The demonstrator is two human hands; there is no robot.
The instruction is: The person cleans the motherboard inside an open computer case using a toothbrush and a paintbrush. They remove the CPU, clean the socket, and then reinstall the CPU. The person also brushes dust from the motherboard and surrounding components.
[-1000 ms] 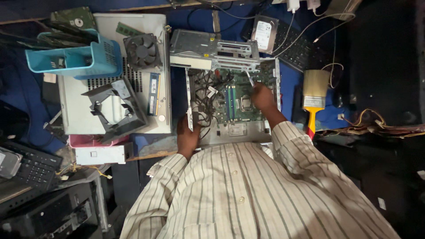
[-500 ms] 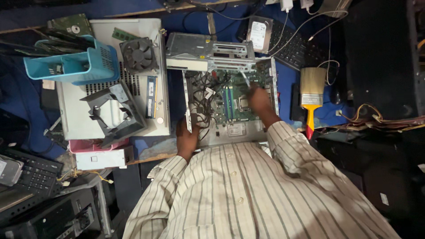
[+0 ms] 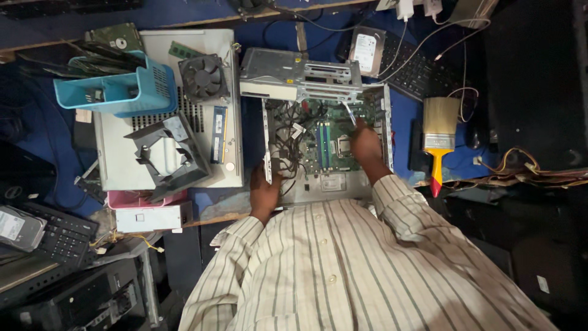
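Note:
An opened desktop computer case (image 3: 288, 187) lies on the blue bench, its green motherboard (image 3: 327, 132) and tangled cables showing. My left hand (image 3: 264, 187) grips the case's near left edge. My right hand (image 3: 366, 142) reaches inside at the right of the board and pinches a thin light cable (image 3: 348, 111) that runs up toward the metal drive cage (image 3: 294, 75). Both sleeves are striped.
Left of the case lies a grey case cover (image 3: 122, 159) carrying a blue basket (image 3: 113, 92), a cooling fan (image 3: 202, 76), a black plastic shroud (image 3: 168, 153) and a memory stick (image 3: 218, 132). A paintbrush (image 3: 440, 132), hard drive (image 3: 367, 52) and keyboard (image 3: 422, 73) are to the right.
The view has shifted slightly. My right hand has stayed inside the case near the board's right side; my left hand keeps its hold on the case edge.

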